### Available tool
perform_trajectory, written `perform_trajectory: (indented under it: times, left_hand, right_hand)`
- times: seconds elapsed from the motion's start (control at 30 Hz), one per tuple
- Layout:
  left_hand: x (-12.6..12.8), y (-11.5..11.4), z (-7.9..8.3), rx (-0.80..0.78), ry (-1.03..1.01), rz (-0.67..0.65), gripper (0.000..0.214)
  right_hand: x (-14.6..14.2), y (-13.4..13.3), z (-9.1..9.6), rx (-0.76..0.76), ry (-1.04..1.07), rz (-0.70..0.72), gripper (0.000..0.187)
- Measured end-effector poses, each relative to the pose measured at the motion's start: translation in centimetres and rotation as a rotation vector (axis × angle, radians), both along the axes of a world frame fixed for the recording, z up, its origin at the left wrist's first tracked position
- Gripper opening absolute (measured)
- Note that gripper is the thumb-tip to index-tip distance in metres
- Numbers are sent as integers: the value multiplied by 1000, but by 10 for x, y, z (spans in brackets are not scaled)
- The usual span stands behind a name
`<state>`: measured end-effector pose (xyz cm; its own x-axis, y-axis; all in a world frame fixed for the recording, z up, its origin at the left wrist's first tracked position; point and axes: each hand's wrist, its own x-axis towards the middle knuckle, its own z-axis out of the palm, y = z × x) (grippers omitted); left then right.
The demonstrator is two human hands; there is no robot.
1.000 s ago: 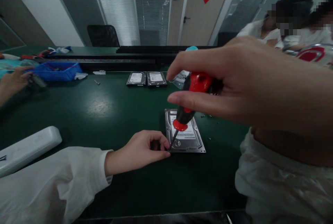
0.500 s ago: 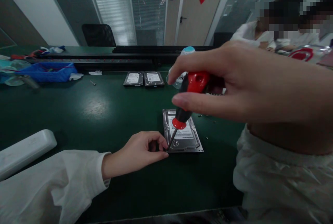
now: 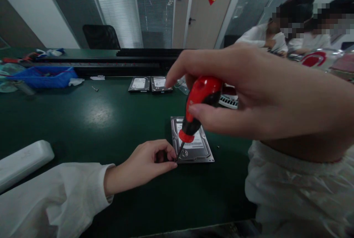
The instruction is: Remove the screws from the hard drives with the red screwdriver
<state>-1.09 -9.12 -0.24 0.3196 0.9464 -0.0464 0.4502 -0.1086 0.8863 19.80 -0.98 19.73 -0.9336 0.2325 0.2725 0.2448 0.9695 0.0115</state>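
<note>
In my right hand [image 3: 249,94] is a screwdriver [image 3: 203,94] with a red and black handle. It leans so that its thin shaft runs down to the near left corner of a hard drive [image 3: 197,153]. My right thumb presses the handle, and the index finger reaches out past it. The hard drive lies flat on the green table, label up, partly hidden by the screwdriver. My left hand [image 3: 151,158] has its thumb and curled fingers closed at that same corner, beside the screwdriver tip. Whatever the tip touches is too small to see.
Two more hard drives [image 3: 138,84] lie farther back. A small screw [image 3: 218,147] sits right of the nearest drive. A blue tray [image 3: 45,77] and a white elongated object [image 3: 26,164] are on the left. Black rails [image 3: 110,69] cross the back. People [image 3: 294,24] sit at the far right.
My right hand has turned the screwdriver handle, and its index finger now reaches farther left. The left hand stays at the drive's corner. The whole view has shifted slightly.
</note>
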Motion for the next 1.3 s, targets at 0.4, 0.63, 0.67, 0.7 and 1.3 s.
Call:
perform_trajectory:
  times: [0.4, 0.63, 0.67, 0.7, 1.3]
  left_hand:
    - [-1, 0, 0, 6, 8, 12, 18]
    - [0, -1, 3, -8, 11, 0, 18]
    - [0, -1, 3, -6, 12, 0, 18]
    - [0, -1, 3, -4, 13, 0, 18]
    - [0, -2, 4, -8, 20, 6, 18]
  right_hand:
    - [-1, 2, -1, -28, 8, 44, 38]
    - [2, 1, 1, -26, -2, 37, 27]
    - [2, 1, 1, -29, -5, 46, 28]
    - [2, 1, 1, -27, -6, 30, 31]
    - [6, -2, 1, -23, 8, 35, 25]
